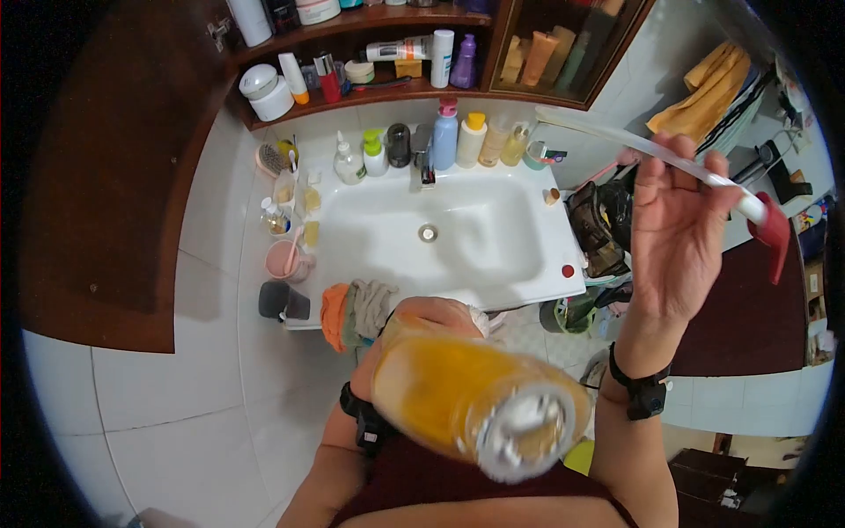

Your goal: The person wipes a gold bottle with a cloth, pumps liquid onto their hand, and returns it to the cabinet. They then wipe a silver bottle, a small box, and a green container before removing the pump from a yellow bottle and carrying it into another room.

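My left hand (431,310) is closed round a large clear bottle (440,387) of amber liquid. The bottle is tilted, with its blurred whitish round end toward me, and hides most of that hand's fingers. Raised at the right, my right hand (676,231) holds a pump dispenser top with a long pale tube (634,141) and a red head (771,236). The tube crosses the fingers and points up and left, apart from the bottle. Beyond both hands lies the white sink (370,251), with a small red round piece (568,271) on its right rim.
Bottles, among them a blue pump bottle (445,141), line the sink's back edge. Cloths (361,308) hang over its front left corner near a pink cup (289,260). A wooden shelf (378,95) holds toiletries above. A patterned bag (598,229) is at the right.
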